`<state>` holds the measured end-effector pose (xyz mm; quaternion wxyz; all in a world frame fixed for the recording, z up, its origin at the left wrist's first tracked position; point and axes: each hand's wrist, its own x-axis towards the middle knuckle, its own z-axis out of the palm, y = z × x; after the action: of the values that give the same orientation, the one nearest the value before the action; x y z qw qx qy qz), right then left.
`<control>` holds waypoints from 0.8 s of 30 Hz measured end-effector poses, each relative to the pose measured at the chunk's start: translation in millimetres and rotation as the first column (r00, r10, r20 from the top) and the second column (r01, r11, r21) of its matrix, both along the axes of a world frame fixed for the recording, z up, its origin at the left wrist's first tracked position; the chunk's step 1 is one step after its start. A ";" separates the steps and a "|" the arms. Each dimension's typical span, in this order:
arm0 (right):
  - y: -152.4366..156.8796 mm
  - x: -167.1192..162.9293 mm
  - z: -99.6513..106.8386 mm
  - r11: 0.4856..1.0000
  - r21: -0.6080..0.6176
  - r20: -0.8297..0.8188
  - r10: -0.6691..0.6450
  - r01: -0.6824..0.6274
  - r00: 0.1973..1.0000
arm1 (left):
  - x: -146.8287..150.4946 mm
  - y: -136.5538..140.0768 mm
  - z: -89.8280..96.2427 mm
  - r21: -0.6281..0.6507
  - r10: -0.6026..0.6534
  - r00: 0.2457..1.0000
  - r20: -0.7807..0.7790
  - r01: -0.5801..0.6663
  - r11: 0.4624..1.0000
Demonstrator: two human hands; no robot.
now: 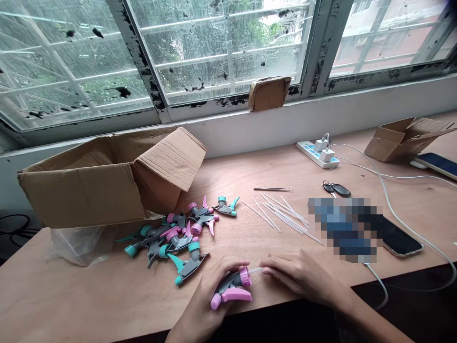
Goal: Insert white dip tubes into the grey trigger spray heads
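Note:
My left hand is wrapped round a pink and grey trigger spray head, its pink collar turned to the right and its trigger toward me. Between thumb and fingers, my right hand pinches a thin clear plastic tube. The tube's left end meets the collar opening; how deep it sits inside I cannot tell. Left of my hands lies a loose pile of spray heads, some pink and grey, others teal and grey. Several thin white tubes are scattered on the table beyond my right hand.
An open cardboard box stands at the back left, with a clear plastic bag below it. Metal tweezers lie behind the tubes. Rightward are keys, a phone, a power strip, cables and a smaller box.

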<state>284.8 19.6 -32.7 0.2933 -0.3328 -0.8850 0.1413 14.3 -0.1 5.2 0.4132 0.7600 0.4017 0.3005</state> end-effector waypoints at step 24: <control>-0.4 0.4 2.3 1.000 -0.020 0.000 0.008 -0.008 1.000 | 1.4 2.6 1.8 0.011 -0.044 0.999 -0.001 0.044 0.999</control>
<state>285.2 19.2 -30.4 0.2895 -0.3322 -0.8849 0.1512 15.7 2.5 7.0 0.4155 0.7711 0.3831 0.2933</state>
